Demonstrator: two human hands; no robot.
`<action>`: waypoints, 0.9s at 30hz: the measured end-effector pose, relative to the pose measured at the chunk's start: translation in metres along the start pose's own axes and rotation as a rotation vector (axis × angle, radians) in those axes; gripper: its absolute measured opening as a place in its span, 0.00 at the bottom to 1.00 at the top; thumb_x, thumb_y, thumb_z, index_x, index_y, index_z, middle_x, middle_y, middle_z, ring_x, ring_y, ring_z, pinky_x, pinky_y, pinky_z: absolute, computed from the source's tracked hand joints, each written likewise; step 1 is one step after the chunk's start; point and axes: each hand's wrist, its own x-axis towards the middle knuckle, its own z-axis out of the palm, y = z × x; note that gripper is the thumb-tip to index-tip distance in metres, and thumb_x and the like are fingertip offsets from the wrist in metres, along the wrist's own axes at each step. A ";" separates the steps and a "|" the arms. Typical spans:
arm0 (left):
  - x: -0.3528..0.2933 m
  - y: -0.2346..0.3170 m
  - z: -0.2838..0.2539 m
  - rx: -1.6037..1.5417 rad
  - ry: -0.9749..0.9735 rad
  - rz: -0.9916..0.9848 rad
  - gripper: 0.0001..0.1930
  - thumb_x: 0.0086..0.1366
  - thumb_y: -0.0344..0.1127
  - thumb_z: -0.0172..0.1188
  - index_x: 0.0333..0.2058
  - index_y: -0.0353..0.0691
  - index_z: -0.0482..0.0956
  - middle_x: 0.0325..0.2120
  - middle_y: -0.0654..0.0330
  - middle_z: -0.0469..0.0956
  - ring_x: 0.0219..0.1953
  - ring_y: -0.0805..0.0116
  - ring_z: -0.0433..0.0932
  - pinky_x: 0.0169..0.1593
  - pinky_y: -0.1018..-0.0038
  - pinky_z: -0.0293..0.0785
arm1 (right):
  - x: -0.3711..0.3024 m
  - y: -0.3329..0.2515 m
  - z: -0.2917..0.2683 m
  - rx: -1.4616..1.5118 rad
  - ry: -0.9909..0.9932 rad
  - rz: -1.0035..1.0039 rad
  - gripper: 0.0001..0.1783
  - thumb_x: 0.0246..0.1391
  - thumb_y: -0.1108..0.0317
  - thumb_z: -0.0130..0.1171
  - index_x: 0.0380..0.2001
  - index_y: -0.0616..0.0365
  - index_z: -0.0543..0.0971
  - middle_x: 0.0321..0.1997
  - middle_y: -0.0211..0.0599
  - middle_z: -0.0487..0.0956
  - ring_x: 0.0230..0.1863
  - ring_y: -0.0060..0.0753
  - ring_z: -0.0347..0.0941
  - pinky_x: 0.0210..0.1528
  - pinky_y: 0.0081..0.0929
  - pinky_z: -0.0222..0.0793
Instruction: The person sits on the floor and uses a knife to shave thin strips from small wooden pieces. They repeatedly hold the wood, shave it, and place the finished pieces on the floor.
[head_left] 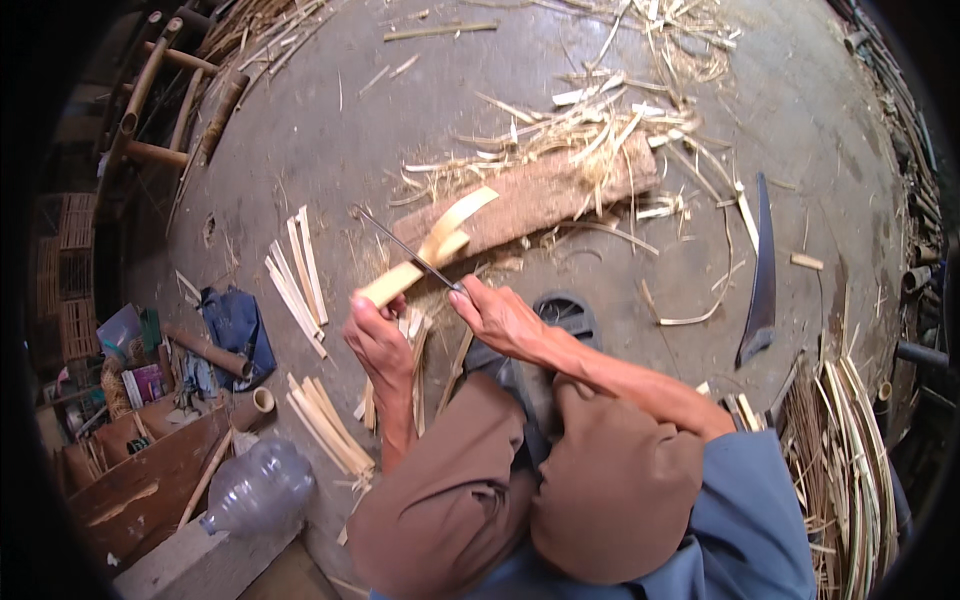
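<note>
Closed round the near end of a pale bamboo strip (393, 284), my left hand (380, 335) is in front of my knees. My right hand (490, 315) grips the handle of a knife (405, 247), whose thin dark blade lies across the strip. Beyond the blade, the strip's far part splits, and a wide curled layer (462, 215) bends up and away. Under that far end rests a rough brown wooden board (560, 195), lying on the floor. The knife's handle is mostly hidden in my right fist.
Bamboo shavings (600, 130) heap over the board's far side. Cut strips (300, 265) lie to the left, with another bundle (328, 425) nearer me. A long dark saw-like blade (762, 270) lies at right. A clear plastic bottle (260, 485) and a wooden box (140, 490) stand lower left.
</note>
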 end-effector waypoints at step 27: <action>0.083 -0.021 0.055 -1.457 -0.138 -0.084 0.41 0.66 0.73 0.32 0.37 0.35 0.74 0.26 0.60 0.72 0.30 0.68 0.69 0.43 0.71 0.65 | -0.001 -0.012 -0.071 0.299 -0.010 0.161 0.25 0.64 0.64 0.49 0.63 0.57 0.65 0.18 0.28 0.68 0.21 0.19 0.66 0.25 0.24 0.65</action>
